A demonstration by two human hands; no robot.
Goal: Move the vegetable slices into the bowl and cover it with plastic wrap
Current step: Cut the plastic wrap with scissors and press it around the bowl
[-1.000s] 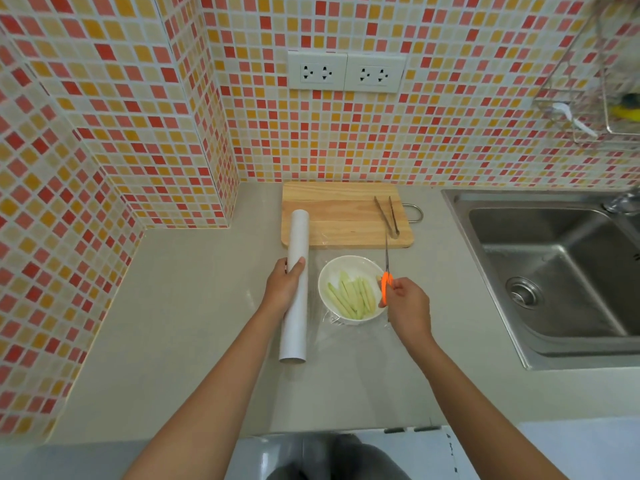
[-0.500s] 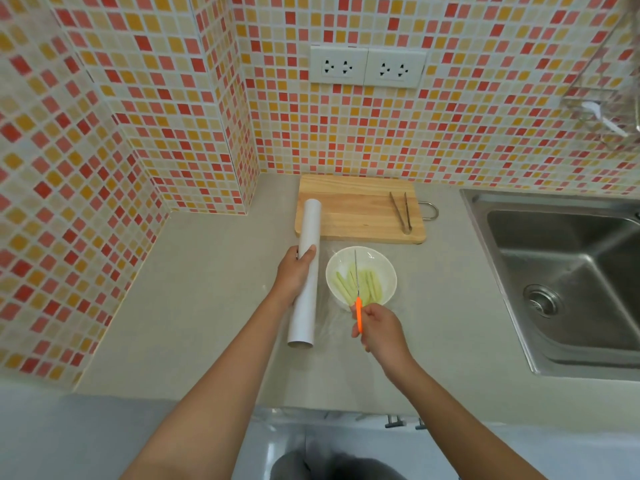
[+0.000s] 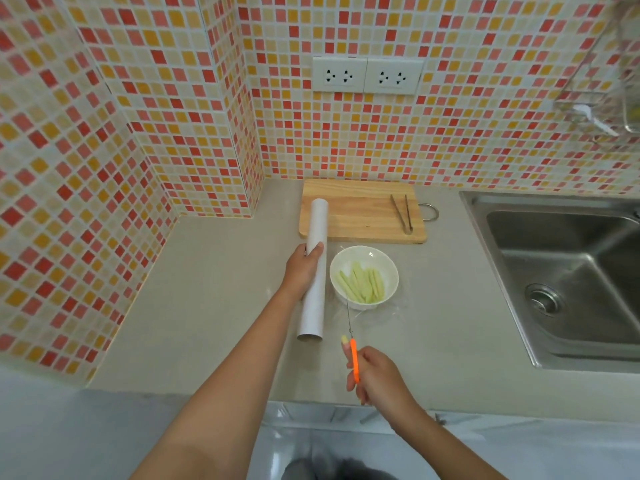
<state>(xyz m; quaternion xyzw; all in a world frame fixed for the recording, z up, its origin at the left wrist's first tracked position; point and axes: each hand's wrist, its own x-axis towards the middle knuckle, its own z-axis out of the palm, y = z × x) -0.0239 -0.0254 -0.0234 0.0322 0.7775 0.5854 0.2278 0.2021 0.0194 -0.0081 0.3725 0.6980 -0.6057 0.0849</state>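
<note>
A white bowl (image 3: 388, 268) with pale green vegetable slices (image 3: 362, 285) stands on the counter under a sheet of clear plastic wrap (image 3: 386, 315). The white wrap roll (image 3: 315, 317) lies left of the bowl, and my left hand (image 3: 303, 270) grips its middle. My right hand (image 3: 375, 375) holds orange-handled scissors (image 3: 353, 358) near the counter's front edge. Their thin blades point toward the bowl, near the front edge of the wrap.
A wooden cutting board (image 3: 360, 211) with metal tongs (image 3: 401, 213) lies behind the bowl by the tiled wall. A steel sink (image 3: 568, 271) fills the right side. The tiled corner juts out at the left.
My right hand has drawn the scissors from the bowl's right side across it and back toward me, to the front edge. My left hand has stayed on the roll.
</note>
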